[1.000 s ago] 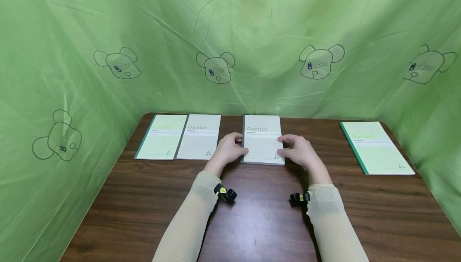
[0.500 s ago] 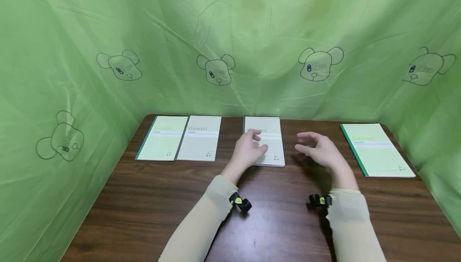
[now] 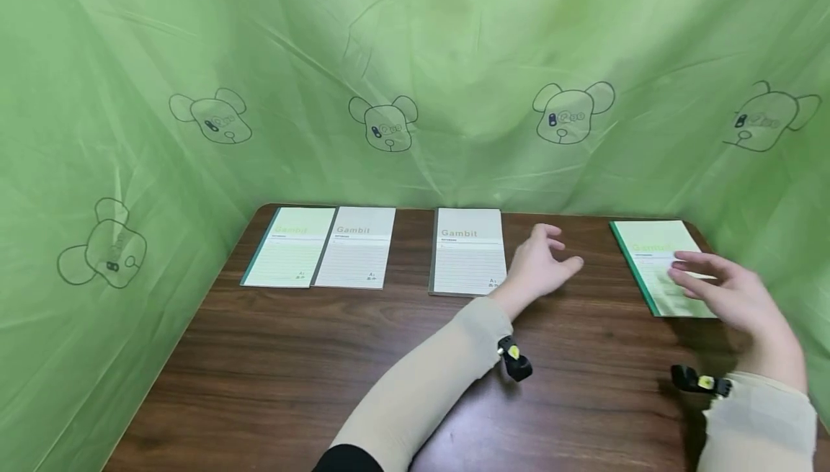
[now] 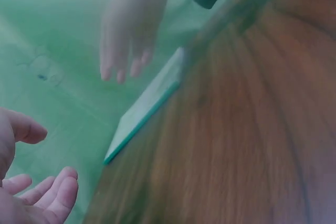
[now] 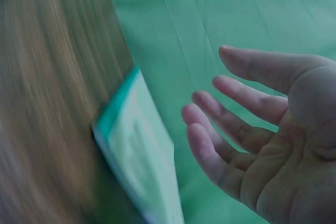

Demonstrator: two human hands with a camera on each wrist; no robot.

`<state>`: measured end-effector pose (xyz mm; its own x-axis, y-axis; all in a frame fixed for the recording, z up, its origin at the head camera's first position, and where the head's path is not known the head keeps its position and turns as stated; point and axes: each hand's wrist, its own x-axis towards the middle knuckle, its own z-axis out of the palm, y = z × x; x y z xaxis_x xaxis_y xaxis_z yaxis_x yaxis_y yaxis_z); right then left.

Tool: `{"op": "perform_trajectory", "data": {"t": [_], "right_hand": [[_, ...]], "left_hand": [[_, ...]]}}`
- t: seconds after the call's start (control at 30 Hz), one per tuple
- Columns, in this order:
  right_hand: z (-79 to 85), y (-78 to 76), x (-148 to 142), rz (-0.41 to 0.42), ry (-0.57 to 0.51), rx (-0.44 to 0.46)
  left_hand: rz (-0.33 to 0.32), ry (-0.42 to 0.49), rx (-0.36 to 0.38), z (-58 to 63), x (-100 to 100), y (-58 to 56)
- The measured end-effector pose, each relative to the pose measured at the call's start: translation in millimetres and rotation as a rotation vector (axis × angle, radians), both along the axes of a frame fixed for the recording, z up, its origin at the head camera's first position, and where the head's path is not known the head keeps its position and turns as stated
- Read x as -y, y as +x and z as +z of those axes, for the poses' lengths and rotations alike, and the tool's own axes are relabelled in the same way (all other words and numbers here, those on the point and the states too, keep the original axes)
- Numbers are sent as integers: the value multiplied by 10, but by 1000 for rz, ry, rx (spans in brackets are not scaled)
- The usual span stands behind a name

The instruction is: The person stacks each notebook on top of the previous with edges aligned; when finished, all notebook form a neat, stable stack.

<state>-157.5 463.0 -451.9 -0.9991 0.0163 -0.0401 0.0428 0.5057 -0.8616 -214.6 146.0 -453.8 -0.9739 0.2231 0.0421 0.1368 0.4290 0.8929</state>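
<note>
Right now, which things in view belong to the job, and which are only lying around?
Probably in the job:
green-spined notebook, near the empty right hand
grey-spined notebook in the middle, beside the left hand

Apparently only lying around:
far-left notebook, untouched
second notebook from the left, untouched

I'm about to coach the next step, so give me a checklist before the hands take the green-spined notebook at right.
1. Right hand empty: ok.
2. Left hand empty: ok.
3. Green-spined notebook lying cover up: ok.
4. Contact made with it: not ok; neither hand touches it yet.
5. Nothing under it: cannot tell.
6. Middle grey-spined notebook clear of the left wrist: cannot tell; the wrist hides a corner.
</note>
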Motion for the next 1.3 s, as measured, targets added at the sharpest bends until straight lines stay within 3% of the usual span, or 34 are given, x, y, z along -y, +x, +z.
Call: {"op": "perform_trajectory", "data": {"t": [0.1, 0.23, 0.37, 0.5, 0.67, 1.03, 1.3], "right_hand": [[-91, 98, -261, -111, -81, 12], [-215, 171, -479, -253, -37, 33], [-306, 198, -609, -309, -16, 52], [-405, 156, -677, -289, 96, 96], [-473, 23, -618, -199, 263, 146], [-330, -170, -133, 48, 307, 212], [-246, -286, 280, 98, 325, 183]], "left_hand": [[-26, -33, 47, -24, -195, 55], [-40, -70, 90, -123, -393, 122], [-34, -68, 107, -213, -501, 180], [-23, -56, 134, -268, -547, 215], [-21, -62, 143, -331, -572, 214], [3, -112, 126, -414, -521, 173], [69, -205, 115, -329, -427, 195]]}}
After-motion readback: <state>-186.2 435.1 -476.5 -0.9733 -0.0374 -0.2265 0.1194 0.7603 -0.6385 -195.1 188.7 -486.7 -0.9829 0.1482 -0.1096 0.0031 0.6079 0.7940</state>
